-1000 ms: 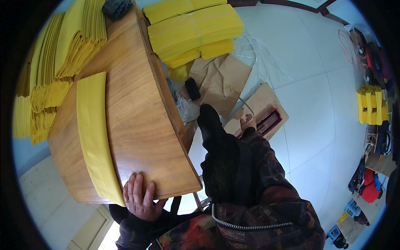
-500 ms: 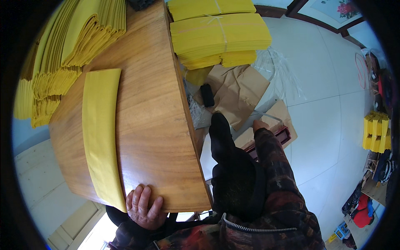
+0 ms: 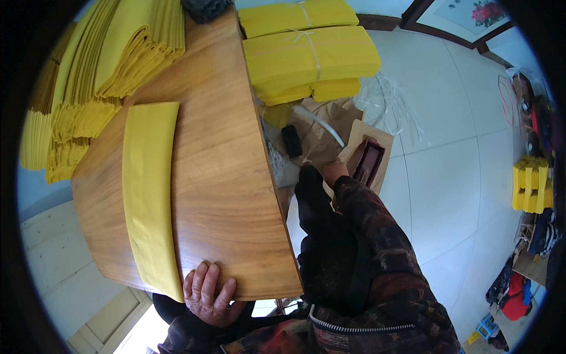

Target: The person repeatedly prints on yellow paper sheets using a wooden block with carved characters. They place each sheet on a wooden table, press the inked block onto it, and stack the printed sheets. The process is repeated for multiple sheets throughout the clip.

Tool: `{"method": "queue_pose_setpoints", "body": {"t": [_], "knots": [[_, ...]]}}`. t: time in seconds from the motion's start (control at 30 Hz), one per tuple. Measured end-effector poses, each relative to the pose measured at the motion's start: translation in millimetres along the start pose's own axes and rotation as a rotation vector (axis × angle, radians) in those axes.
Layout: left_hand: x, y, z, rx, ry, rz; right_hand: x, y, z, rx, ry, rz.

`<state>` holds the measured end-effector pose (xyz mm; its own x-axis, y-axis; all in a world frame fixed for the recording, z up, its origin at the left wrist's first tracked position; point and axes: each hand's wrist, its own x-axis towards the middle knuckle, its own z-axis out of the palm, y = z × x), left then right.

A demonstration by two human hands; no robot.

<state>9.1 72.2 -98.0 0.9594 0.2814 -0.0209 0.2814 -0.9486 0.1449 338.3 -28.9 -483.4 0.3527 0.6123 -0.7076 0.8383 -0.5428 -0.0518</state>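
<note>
My left hand (image 3: pixel 209 295) lies with fingers spread on the near edge of the wooden table (image 3: pixel 227 177). Its fingertips are beside the near end of a long folded yellow strip (image 3: pixel 150 194), which looks like cloth or paper. My right hand (image 3: pixel 335 172) reaches down past the table's right side, its fingers curled. What it grips is hidden. Beside it lies a dark red rectangular tray (image 3: pixel 369 164) on brown cardboard (image 3: pixel 384 146). A pale, narrow curved strip (image 3: pixel 321 123) lies just beyond this hand, over crumpled brown paper (image 3: pixel 324 112).
Folded yellow stacks (image 3: pixel 141 53) stand at the table's far left. Tied yellow bundles (image 3: pixel 312 53) are beyond its right edge, with clear plastic strands (image 3: pixel 392 106) beside them. A black block (image 3: pixel 291 140) lies on the paper, near my dark-clothed leg (image 3: pixel 333 253). More yellow bundles (image 3: pixel 530 186) stand far right.
My right hand has moved left and slightly away from me. The tray and cardboard have shifted left and turned; the pale strip is further left. My left hand stays on the table edge.
</note>
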Motion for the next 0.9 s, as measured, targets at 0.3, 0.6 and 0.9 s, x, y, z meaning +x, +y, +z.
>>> {"method": "queue_pose_setpoints", "body": {"t": [0.3,0.6,0.9], "knots": [[2,4,-3,0.029,-0.027,-0.011,-74,21,34,0.665,0.484,0.173],[9,4,-10,-0.031,-0.035,0.006,-82,77,133,0.701,0.652,0.573],[-7,-11,-70,-0.172,0.034,-0.279,-65,114,125,0.66,0.352,0.517]]}}
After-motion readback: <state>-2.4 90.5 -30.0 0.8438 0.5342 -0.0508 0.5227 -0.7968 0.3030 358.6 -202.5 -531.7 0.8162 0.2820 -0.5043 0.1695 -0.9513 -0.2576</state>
